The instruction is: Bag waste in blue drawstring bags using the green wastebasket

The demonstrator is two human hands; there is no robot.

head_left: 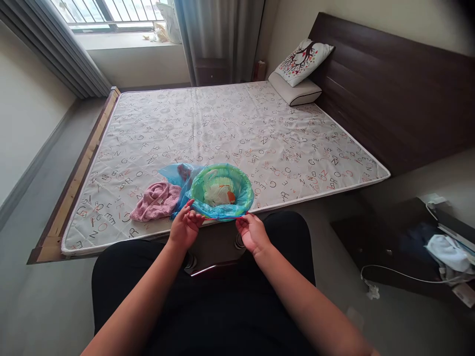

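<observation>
A round green waste basket [196, 184] stands at the near edge of the mattress, lined with a thin blue plastic bag [222, 209]. Pale crumpled material with an orange patch [231, 197] lies inside it. Along the near rim runs a thin red string [222, 218]. My left hand [185, 226] pinches the string's left end, its index finger raised beside the rim. At the right end, my right hand [254, 232] pinches the string between thumb and fingers. Left of the basket, a pink towel [158, 200] lies bunched against more blue plastic [174, 171].
The mattress [222, 128] with printed letters fills the middle. A pillow [302, 62] leans near the dark headboard [378, 74]. At right, a dark cabinet [386, 232] carries a white cloth [447, 251] and a cable [404, 273]. My knees are below the bed edge.
</observation>
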